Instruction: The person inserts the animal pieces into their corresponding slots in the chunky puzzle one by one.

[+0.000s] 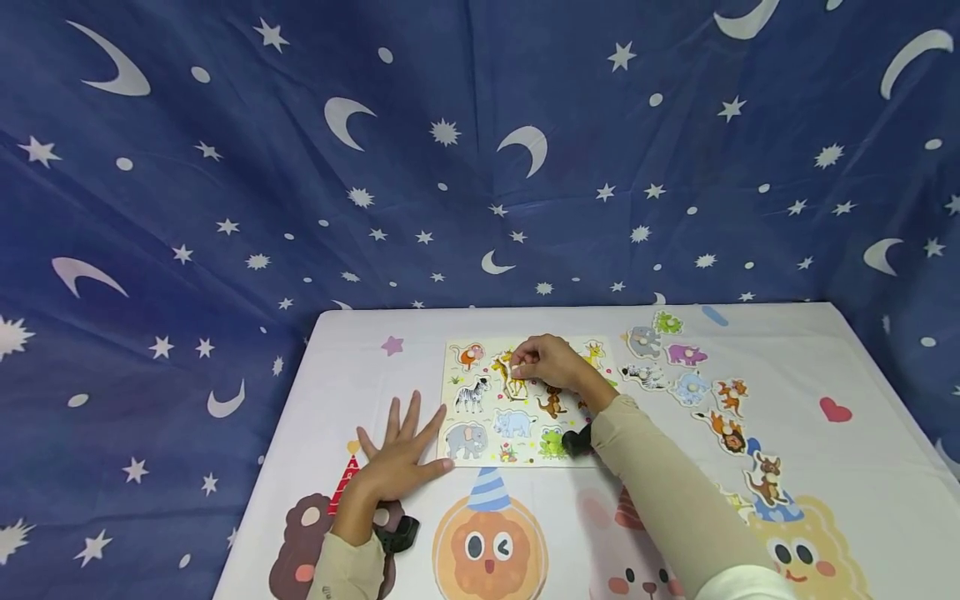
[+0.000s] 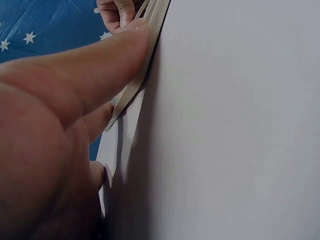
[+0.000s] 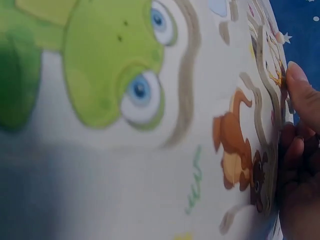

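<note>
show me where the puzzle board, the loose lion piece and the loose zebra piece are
puzzle board (image 1: pixel 487 461), head view, on its bare front border
loose lion piece (image 1: pixel 726 429), head view, on its body
loose zebra piece (image 1: pixel 645 377), head view, on its striped body

Spreading left hand (image 2: pixel 55 125) across frame left, thumb-tip overlapping board (image 2: pixel 131 94) near top centre; showing right hand (image 2: pixel 116 14) upper left.
</note>
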Demonstrator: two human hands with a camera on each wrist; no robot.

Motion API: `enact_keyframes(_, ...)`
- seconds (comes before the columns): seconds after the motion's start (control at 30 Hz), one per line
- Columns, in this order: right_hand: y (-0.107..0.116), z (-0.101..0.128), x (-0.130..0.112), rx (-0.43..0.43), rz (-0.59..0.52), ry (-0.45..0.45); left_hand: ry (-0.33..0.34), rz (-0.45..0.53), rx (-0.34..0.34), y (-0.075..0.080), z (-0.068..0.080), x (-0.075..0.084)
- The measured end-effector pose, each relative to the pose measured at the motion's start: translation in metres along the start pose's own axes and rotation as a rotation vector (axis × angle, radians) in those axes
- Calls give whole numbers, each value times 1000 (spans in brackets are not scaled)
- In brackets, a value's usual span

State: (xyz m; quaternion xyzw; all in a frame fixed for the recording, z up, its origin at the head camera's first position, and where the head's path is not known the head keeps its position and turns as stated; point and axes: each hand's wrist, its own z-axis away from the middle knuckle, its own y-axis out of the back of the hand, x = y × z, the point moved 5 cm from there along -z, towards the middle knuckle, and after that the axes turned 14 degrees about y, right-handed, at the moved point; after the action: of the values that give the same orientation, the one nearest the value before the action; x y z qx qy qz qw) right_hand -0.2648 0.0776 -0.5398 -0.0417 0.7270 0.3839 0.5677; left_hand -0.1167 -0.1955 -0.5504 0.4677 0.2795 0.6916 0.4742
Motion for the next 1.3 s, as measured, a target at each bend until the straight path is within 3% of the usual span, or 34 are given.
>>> enact_keyframes(0.33,-6,-5,-3,27,89,3,2,8,1,3,1,0)
enact_keyframes(1.3,-12,-5,-5,49,132,-21,1,4,-7,-1,-2,-1)
